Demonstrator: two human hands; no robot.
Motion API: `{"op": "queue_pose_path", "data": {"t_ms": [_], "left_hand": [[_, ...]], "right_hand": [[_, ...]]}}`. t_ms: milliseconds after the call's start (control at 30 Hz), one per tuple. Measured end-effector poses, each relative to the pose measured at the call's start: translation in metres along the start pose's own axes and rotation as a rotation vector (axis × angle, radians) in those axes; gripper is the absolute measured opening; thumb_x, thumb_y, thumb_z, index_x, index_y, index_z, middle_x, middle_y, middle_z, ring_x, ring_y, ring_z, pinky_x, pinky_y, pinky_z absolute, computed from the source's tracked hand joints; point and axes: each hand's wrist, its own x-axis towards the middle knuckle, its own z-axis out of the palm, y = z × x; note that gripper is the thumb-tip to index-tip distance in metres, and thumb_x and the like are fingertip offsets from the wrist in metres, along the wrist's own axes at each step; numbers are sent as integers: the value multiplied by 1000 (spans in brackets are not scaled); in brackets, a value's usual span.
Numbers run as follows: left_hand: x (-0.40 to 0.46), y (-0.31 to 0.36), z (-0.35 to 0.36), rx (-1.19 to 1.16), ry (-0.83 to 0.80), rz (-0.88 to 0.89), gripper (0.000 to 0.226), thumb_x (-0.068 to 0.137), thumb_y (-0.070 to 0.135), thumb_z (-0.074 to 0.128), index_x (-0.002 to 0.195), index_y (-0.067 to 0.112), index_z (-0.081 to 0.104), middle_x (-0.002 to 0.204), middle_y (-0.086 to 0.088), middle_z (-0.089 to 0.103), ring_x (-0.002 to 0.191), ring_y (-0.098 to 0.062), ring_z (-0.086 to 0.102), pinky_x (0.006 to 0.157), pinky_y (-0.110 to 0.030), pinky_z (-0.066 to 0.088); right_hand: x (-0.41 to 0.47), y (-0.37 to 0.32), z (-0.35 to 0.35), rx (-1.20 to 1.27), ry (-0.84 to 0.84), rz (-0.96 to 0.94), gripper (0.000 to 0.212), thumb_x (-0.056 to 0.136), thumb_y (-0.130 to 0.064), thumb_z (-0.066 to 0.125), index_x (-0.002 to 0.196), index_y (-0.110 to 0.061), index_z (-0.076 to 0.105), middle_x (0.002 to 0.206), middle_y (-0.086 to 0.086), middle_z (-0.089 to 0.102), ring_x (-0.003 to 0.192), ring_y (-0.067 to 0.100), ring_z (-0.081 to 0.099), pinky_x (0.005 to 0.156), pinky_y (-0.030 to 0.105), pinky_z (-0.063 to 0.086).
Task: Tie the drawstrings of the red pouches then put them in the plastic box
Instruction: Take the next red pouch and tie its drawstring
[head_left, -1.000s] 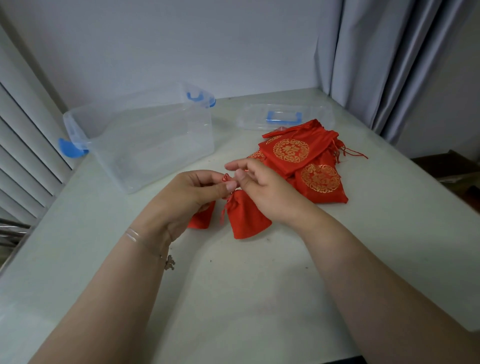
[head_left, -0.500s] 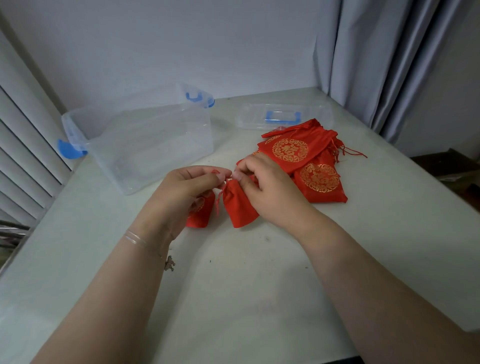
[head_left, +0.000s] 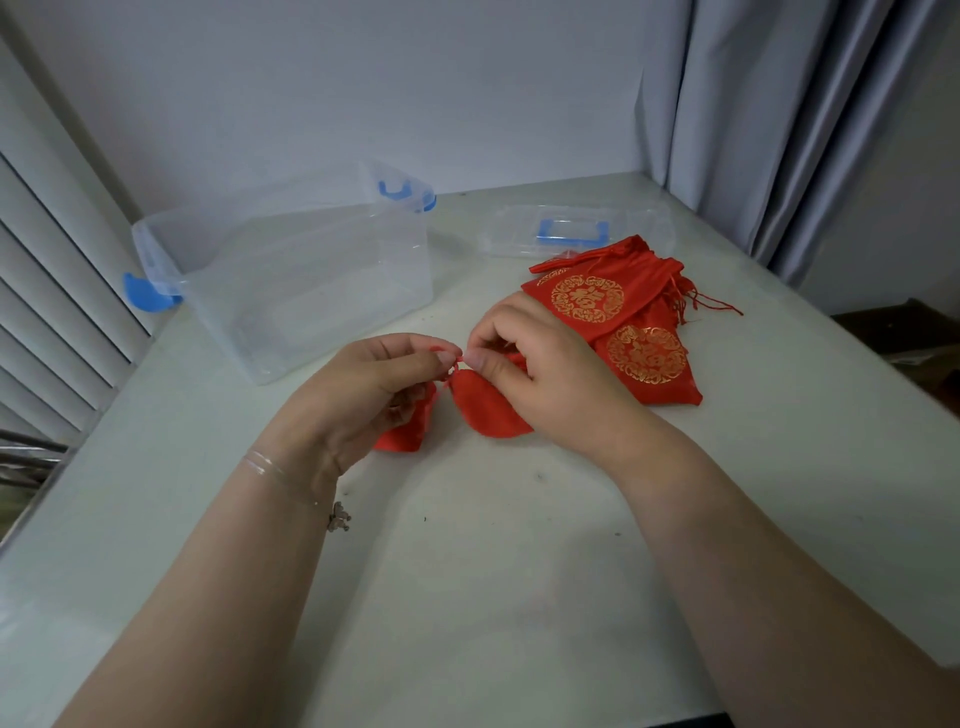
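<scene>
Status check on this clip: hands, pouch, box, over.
Left hand and right hand both pinching the drawstring of one red pouch. Plastic box open, no pouches inside. Untied pile waiting at right. Nothing blocking.

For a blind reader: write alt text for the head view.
Both hands, left hand and right hand, pinch a red pouch's drawstring above a pale table. More red pouches lie right; a clear plastic box stands open behind.
</scene>
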Motion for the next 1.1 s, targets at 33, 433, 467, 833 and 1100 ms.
{"op": "queue_pose_path", "data": {"t_ms": [33, 433, 467, 833, 1100], "left_hand": [[0, 0, 1, 14, 0, 21, 5, 81, 14, 66, 81, 14, 71, 65, 0, 56, 60, -12, 41, 59, -24, 30], [2, -3, -3, -68, -1, 23, 13, 76, 18, 69, 88, 13, 71, 68, 3, 66, 64, -13, 41, 64, -27, 29], [2, -2, -4, -73, 0, 14, 18, 74, 19, 69, 90, 12, 71, 68, 3, 66, 62, -11, 41, 63, -26, 29], [1, 0, 1, -107, 59, 0, 12, 58, 18, 73, 70, 15, 72, 62, 2, 62, 58, -10, 45, 63, -24, 31], [1, -2, 8, -69, 77, 43, 20, 81, 2, 65, 68, 16, 67, 61, 0, 54, 56, -10, 40, 59, -24, 28]], "right_hand": [[-1, -1, 1, 48, -9, 44, 8, 91, -18, 58, 85, -13, 59, 86, -7, 52, 83, 8, 52, 77, 21, 43], [-4, -6, 1, 149, -21, 142, 5, 86, -17, 66, 84, -14, 63, 76, -5, 59, 68, 2, 51, 68, 25, 45], [-4, -6, 1, 103, -26, 114, 4, 86, -17, 66, 85, -14, 63, 79, -5, 58, 72, 4, 52, 70, 27, 46], [-1, -5, -6, -116, 2, -53, 6, 84, -17, 65, 86, -14, 69, 88, -4, 52, 78, 13, 56, 71, 38, 48], [0, 1, -6, -113, -45, -38, 2, 86, -18, 64, 87, -19, 65, 99, -6, 52, 99, 15, 50, 90, 29, 41]]}}
